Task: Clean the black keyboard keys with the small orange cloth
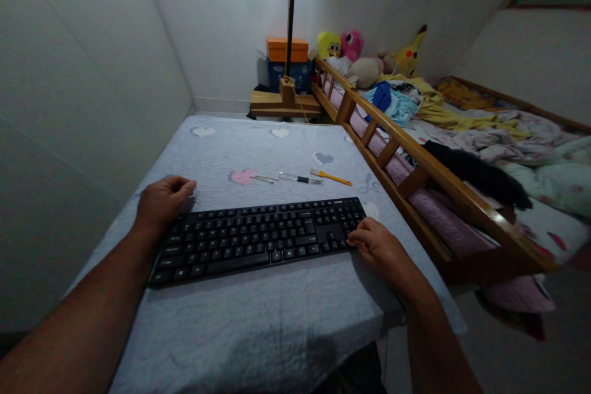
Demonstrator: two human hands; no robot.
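A black full-size keyboard (258,237) lies tilted slightly across the cloth-covered table (277,320), its keys facing up. My left hand (164,202) is at the keyboard's far left corner, fingers curled and thumb pressed against them; what they may hold is hidden. At the right end, my right hand (377,246) has its fingers closed on the edge by the number pad. Beyond the keyboard lie thin cotton swabs (265,178), a wire keycap puller with a black grip (302,179) and a small brush with a yellow handle (332,176).
A wooden bed rail (392,144) runs along the table's right side, with rumpled bedding and plush toys (353,46) behind it. A wall (83,104) borders the left. Past the far edge stand a wooden stand with a black pole (290,18) and stacked boxes (277,49).
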